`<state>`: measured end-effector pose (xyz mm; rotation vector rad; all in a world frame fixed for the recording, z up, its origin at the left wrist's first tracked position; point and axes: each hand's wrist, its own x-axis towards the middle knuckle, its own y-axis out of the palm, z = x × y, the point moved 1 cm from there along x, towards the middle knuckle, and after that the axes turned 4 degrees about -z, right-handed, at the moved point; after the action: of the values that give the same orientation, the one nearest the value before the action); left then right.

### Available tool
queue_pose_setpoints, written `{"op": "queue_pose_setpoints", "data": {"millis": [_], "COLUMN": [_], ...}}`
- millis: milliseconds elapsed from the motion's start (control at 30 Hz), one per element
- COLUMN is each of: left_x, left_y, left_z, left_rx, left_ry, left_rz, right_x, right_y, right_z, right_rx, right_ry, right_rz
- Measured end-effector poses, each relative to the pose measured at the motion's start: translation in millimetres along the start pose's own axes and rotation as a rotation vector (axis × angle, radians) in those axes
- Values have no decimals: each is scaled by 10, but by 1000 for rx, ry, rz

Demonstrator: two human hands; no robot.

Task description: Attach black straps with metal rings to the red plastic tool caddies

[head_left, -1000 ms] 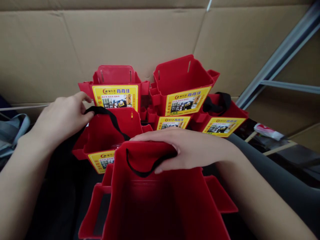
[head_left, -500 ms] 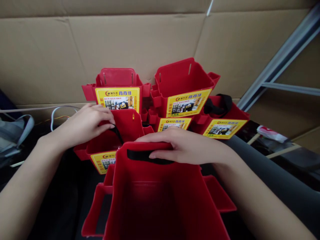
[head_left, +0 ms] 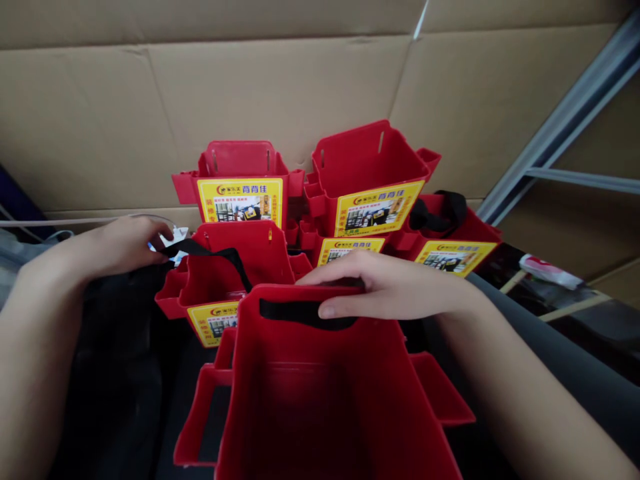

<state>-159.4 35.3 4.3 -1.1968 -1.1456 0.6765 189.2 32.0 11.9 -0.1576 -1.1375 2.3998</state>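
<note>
A red plastic bin (head_left: 320, 400) stands open right in front of me. A black strap (head_left: 300, 312) runs flat across the inside of its far wall. My right hand (head_left: 385, 287) grips that far rim, its thumb pressing the strap against the wall. The strap continues leftward over a smaller red bin (head_left: 235, 273) to my left hand (head_left: 120, 243), which pinches its end, pulled out to the left.
Several more red bins with yellow labels (head_left: 373, 208) are stacked behind, against a cardboard wall (head_left: 300, 87). One at the right holds a bunched black strap (head_left: 440, 210). A metal shelf frame (head_left: 565, 120) rises at the right. Dark fabric (head_left: 115, 373) lies at the lower left.
My left hand has drawn back to the left with the strap end, stretching the strap out. The loop under my right hand has been pulled flat against the bin wall.
</note>
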Motion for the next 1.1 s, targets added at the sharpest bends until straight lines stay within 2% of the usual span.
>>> {"op": "queue_pose_setpoints", "data": {"millis": [100,167,200,267,333,400,500,567,633,700,733,767,833,900,933,967,1000,1033,1100], "left_x": [48,67,72,79,87,103,134,147,139,109,94,84,89,135,176,225,279,329,391], "left_y": [-99,-165,-171,-126,-4,110,180,161,107,55,40,35,51,87,102,109,104,83,-18], "left_z": [-168,-406,-557,-883,-1178,-1368,-1459,-1433,-1370,-1288,-1250,-1222,-1205,-1240,-1276,-1319,-1363,-1400,-1431], "left_rx": [213,242,200,82,-75,-174,-258,-318,-492,-811,-969,-1086,-1206,-1325,-1436,-1574,-1709,-1825,-1975], "left_ry": [-146,-221,-183,9,287,395,434,419,349,227,147,58,-120,-268,-314,-345,-375,-404,-411], "left_rz": [69,-16,-73,-256,-237,-260,-293,-343,-537,-754,-781,-719,-404,-69,44,104,109,44,-248], "right_x": [41,98,130,183,207,200,172,164,167,172,173,174,180,194,201,205,204,197,165], "right_y": [12,34,50,95,145,185,207,193,157,105,77,53,27,37,52,70,86,98,99], "right_z": [-24,-38,-40,-27,9,53,88,75,39,-7,-30,-51,-79,-85,-82,-76,-71,-67,-69], "right_rx": [72,157,199,244,221,135,39,81,187,310,366,410,464,488,495,498,497,490,465], "right_ry": [39,54,59,68,68,66,49,31,8,-14,-25,-33,-52,-69,-72,-68,-58,-43,-12], "right_rz": [-8,-125,-195,-322,-414,-480,-510,-497,-510,-595,-663,-732,-819,-758,-691,-615,-546,-488,-414]}}
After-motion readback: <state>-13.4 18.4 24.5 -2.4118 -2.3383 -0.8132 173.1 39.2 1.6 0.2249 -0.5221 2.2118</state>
